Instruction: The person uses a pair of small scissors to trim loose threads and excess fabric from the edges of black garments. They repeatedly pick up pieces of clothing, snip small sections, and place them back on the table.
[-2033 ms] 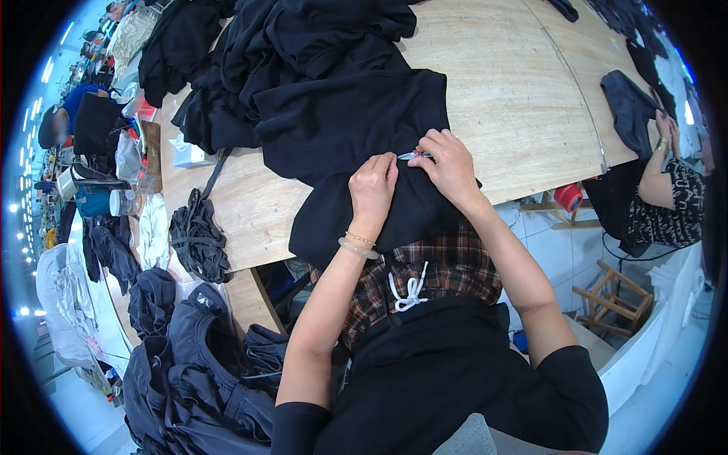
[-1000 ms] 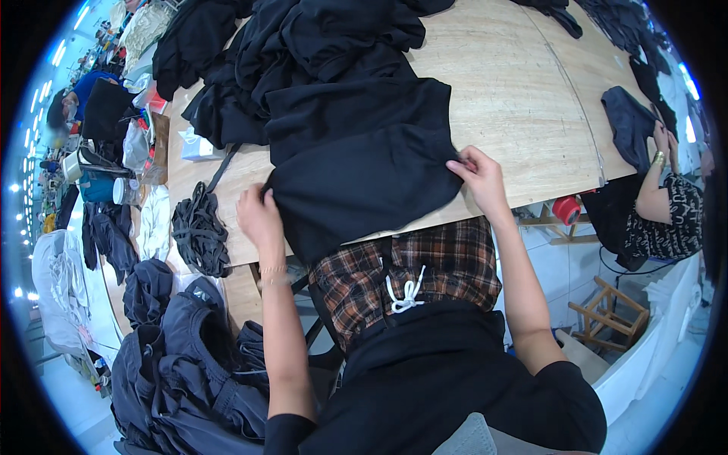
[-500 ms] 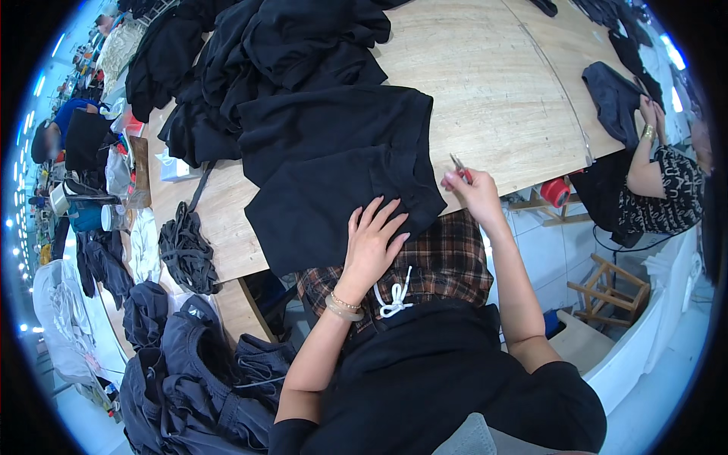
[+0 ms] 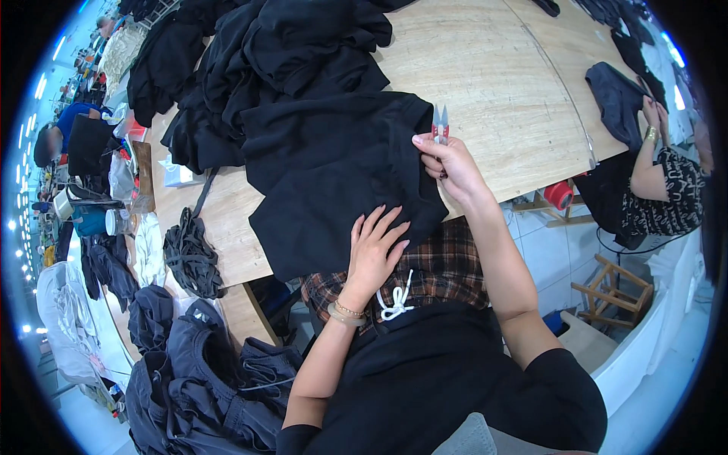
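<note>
A pair of black shorts lies spread on the wooden table in front of me, the waistband toward the right. My left hand rests flat on the part nearest me, fingers spread. At the waistband's right edge, my right hand is closed around red-handled thread snips, their blades pointing away from me. Thumb and fingers of that same hand also appear to pinch the waistband; the fingertips are partly hidden.
A heap of black garments covers the table's far left. Bundled dark strips lie by the left edge, and more dark garments are piled lower left. Across the table, at right, a co-worker handles a dark garment. A wooden stool stands below.
My right hand, carrying the snips, has moved away from me and slightly left, onto the waistband. The waistband edge there has shifted. My left hand has stayed nearly in place.
</note>
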The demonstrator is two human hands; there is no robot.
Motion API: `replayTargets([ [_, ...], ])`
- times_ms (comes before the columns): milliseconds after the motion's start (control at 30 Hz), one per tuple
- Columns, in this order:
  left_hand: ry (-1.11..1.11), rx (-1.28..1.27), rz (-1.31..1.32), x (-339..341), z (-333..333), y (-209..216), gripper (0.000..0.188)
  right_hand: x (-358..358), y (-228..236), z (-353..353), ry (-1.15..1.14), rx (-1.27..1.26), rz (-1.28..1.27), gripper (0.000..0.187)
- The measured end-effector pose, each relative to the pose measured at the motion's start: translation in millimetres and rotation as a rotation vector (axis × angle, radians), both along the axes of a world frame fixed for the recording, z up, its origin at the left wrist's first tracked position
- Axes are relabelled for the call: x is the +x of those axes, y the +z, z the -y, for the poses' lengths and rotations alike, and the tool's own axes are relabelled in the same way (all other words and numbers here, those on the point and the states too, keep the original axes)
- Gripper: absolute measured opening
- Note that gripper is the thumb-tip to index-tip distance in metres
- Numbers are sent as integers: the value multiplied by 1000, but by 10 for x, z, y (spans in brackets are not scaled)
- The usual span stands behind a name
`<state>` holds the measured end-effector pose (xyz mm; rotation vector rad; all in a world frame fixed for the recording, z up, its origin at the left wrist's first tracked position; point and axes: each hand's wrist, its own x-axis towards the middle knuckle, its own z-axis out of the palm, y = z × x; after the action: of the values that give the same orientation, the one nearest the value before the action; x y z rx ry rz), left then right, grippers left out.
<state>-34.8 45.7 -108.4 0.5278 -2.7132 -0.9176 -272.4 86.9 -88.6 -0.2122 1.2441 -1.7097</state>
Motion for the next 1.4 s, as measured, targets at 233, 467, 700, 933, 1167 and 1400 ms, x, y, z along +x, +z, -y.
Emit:
replayTargets([
  [233, -3, -8, -3, 3, 6, -9, 33, -8, 171, -76, 20, -41, 14, 12],
  [467, -6, 2, -2, 3, 23, -26, 35, 58, 216, -74, 30, -4, -44, 11],
  [700, 271, 340, -300, 48, 153, 67, 40, -229, -147, 11, -240, 393, -1174, 17],
  [933, 331, 291, -311, 245, 199, 109, 11, 362, 405, -278, 291, -56, -252, 20],
  [1167, 153, 51, -226, 239, 173, -51, 20, 502, -320, -206, 245, 23, -180, 21],
  [1400, 155, -102, -257, 289, 153, -139, 18, 477, -131, -249, 259, 93, -229, 23],
])
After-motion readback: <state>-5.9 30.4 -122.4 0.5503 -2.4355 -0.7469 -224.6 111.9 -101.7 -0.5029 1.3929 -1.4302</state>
